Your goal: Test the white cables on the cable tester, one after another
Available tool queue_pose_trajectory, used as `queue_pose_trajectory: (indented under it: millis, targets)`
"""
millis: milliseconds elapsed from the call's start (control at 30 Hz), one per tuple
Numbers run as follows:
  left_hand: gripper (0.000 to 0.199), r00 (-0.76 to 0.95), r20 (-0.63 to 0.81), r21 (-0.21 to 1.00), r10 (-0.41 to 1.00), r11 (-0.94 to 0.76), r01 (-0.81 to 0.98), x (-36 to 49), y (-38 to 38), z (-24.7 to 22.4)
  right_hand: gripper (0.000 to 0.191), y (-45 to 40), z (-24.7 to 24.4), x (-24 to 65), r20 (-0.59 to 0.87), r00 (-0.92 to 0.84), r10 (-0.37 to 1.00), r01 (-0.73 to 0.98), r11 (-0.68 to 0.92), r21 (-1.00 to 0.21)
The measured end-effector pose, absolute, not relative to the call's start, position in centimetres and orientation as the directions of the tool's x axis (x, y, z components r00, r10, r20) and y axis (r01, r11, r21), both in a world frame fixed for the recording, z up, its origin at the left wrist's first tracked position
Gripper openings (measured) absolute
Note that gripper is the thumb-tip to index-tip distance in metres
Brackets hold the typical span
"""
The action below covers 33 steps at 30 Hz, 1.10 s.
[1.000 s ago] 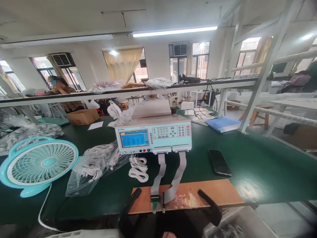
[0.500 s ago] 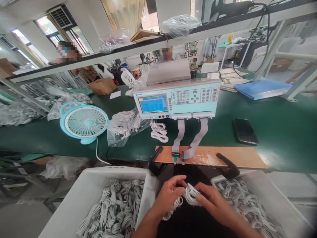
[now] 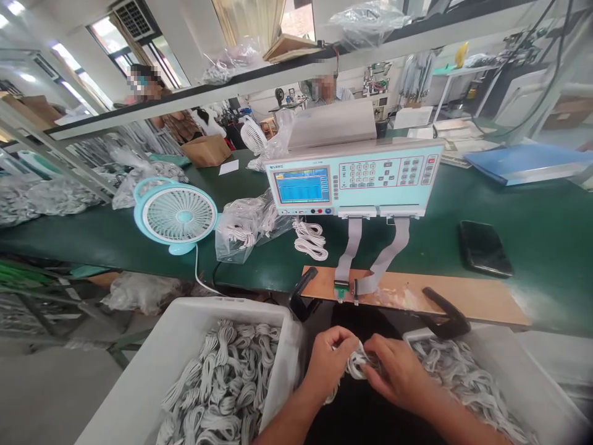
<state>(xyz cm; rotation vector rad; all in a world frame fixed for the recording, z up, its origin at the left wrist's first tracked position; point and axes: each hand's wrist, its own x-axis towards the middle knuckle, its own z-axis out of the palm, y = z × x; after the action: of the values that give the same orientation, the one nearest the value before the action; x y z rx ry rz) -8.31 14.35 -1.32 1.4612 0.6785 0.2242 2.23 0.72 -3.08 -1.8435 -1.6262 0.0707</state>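
Note:
A coiled white cable [image 3: 356, 367] is held between my two hands, above my dark-clothed lap. My right hand [image 3: 395, 369] grips the coil from the right, thumb in front and fingers behind. On the coil's upper left, my left hand [image 3: 328, 358] is closed in a pinch on the cable; its fingertips partly hide what they grip. A bit of another white cable [image 3: 332, 395] shows under my left hand, mostly hidden. Many bundled cables [image 3: 227, 377] fill the white bin [image 3: 152, 346] at left, and more lie in the bin [image 3: 523, 364] at right.
Ahead stands a tester [image 3: 352, 179] with ribbon cables running to a small green connector board [image 3: 341, 290] on a wooden strip [image 3: 491, 296] held by black clamps. A fan [image 3: 180, 213], bagged cables [image 3: 243, 228], a loose coil [image 3: 310, 240] and a phone [image 3: 485, 248] are on the green table. Two people are beyond.
My left hand has closed in on the coil, its fingers now pinching at the upper left. My right hand keeps its grip. The view has shifted, so the surroundings appear farther right.

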Motion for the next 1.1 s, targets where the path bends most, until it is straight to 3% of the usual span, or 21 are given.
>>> queue_pose_trajectory:
  millis: [133,367,433,533,667,800,1100]
  targets:
    - [0.02,0.776,-0.308,0.95,0.551,0.142,0.277,-8.1,14.4,-1.7,0.005,1.5,-3.5,2.2,0.453,0.263,0.852,0.85,0.017,-0.527]
    - [0.017,0.655,-0.222,0.975,0.722,0.171,0.141,-6.7,14.9,-3.1,0.014,4.0,-4.9,2.2,0.368,0.623,0.691,0.59,-0.105,-0.801]
    - [0.016,0.676,-0.266,0.962,0.688,0.235,0.139,-6.4,15.3,-3.1,0.016,4.7,-5.5,2.2,0.256,0.72,0.644,0.442,-0.142,-0.886]
    - [0.026,0.756,-0.44,0.868,0.484,0.447,0.218,-6.4,15.9,-3.0,0.021,5.3,-5.8,2.2,0.093,0.787,0.61,0.215,-0.131,-0.968]
    - [0.031,0.804,-0.502,0.715,0.318,0.675,0.18,-6.7,16.7,-3.4,0.027,5.8,-5.2,2.3,0.007,0.811,0.585,0.068,-0.082,-0.994]
    - [0.044,0.849,-0.466,0.631,0.249,0.766,0.122,-7.1,17.1,-3.7,0.03,5.8,-4.5,2.4,-0.03,0.813,0.582,0.029,-0.092,-0.995]
    - [0.041,0.754,-0.519,0.754,0.404,0.632,0.181,-6.1,16.6,-3.7,0.031,5.9,-4.4,2.7,-0.156,0.796,0.585,-0.16,-0.046,-0.986]
